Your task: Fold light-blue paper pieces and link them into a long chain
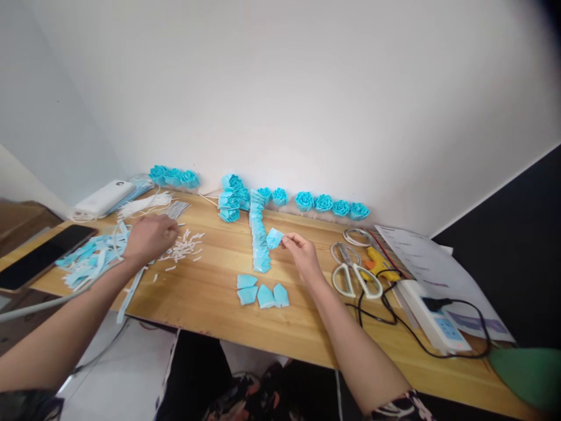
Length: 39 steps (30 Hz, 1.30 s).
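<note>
My right hand (301,252) pinches a light-blue petal piece (274,238) between thumb and fingertips, just right of a long overlapping row of blue petals (259,240). My left hand (151,237) is closed, its fingers curled downward; whatever it may hold is hidden. Beside that hand lie a scatter of small white strips (186,245) and a heap of blue cut scraps (87,263). Several loose blue petal pieces (265,296) lie nearer the table's front edge. Behind the petal row stands a cluster of blue fabric-like roses (232,199).
More blue roses (323,203) line the wall. White-handled scissors (350,275), a yellow glue gun (380,264) and a power strip (438,321) with black cable are on the right. At left are a phone (44,254) and a white power bank (105,197).
</note>
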Tool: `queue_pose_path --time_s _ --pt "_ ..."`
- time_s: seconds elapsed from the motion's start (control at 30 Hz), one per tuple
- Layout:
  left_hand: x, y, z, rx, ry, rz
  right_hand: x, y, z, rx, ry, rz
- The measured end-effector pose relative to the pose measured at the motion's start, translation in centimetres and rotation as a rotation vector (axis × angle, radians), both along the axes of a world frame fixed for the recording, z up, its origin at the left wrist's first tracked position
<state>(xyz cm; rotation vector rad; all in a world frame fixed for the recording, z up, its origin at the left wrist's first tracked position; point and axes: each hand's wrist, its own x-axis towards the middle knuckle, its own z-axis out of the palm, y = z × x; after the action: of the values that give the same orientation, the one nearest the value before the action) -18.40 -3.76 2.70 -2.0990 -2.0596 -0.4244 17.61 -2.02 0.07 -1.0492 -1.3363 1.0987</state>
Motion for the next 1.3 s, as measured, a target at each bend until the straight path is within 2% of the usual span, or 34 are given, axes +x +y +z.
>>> queue_pose_path --time_s 0.07,0.13,0.17,0.23,0.3,0.4,0.47,0.57,0.77,0.93,1.3 --pt "2.0 -0.1 0.6 0.110 -0.004 -0.067 -0.1 0.0 0.0 0.002 -0.006 0.004" --pt "5.0 -0.2 1.2 0.154 -0.170 -0.202 -0.1 -0.1 0.1 0.001 -0.005 0.009" --pt "6.7 -0.2 1.5 0.124 -0.289 -0.284 -0.1 -0.2 0.2 -0.001 -0.004 0.013" --pt "10.0 0.0 1.6 -0.041 -0.544 -0.405 -0.2 -0.3 0.2 0.000 -0.005 0.026" --pt "12.7 0.4 1.2 -0.215 -0.709 -0.458 -0.2 -0.3 0.1 0.005 -0.007 0.042" --pt "15.2 1.5 -0.1 -0.421 -0.938 -0.505 -0.1 -0.3 0.0 0.013 -0.017 0.055" --pt "16.0 2.1 -0.9 -0.493 -1.057 -0.516 -0.1 -0.3 0.0 0.021 -0.035 0.061" --pt "16.5 2.7 -1.5 -0.498 -1.152 -0.493 -0.1 -0.3 0.1 0.035 -0.057 0.069" --pt "17.0 2.6 -0.9 -0.443 -1.309 -0.440 -0.1 -0.1 -0.2 0.079 -0.008 0.055" --pt "17.2 2.2 -0.3 -0.416 -1.330 -0.418 -0.1 0.0 -0.6 0.161 -0.088 0.002" --pt "18.1 2.0 -0.3 -0.423 -1.399 -0.439 -0.5 -0.5 0.2 0.048 0.017 0.118"
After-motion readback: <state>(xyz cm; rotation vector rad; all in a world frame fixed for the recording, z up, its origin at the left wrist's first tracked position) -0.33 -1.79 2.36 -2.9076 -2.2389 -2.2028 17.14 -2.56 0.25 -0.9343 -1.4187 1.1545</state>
